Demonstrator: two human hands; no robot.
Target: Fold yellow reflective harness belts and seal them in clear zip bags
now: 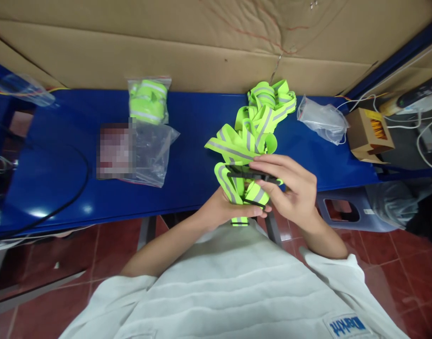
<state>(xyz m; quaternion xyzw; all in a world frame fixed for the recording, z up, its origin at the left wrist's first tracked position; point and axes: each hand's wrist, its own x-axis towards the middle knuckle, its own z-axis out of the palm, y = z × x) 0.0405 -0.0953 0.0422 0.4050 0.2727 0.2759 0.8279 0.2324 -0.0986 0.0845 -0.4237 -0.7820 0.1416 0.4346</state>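
A neon-yellow reflective strap (230, 186) with a grey stripe hangs looped between my hands at the table's front edge. My left hand (227, 207) is closed around its folded lower part, thumb across the front. My right hand (286, 186) pinches a black plastic buckle (246, 173) at the top of the loop. A thinner black piece (254, 203) crosses the strap just above my left thumb. Beyond my hands, a loose heap of the same strap (261, 115) lies on the blue table and reaches back to the cardboard wall.
Left on the blue table (191, 141) are a clear bag of folded strap (148, 101), an empty clear bag (155, 150) and a pixelated patch. To the right sit clear plastic bags (321, 120) and a small cardboard box (364, 134). A blue-grey stool (329, 193) stands below.
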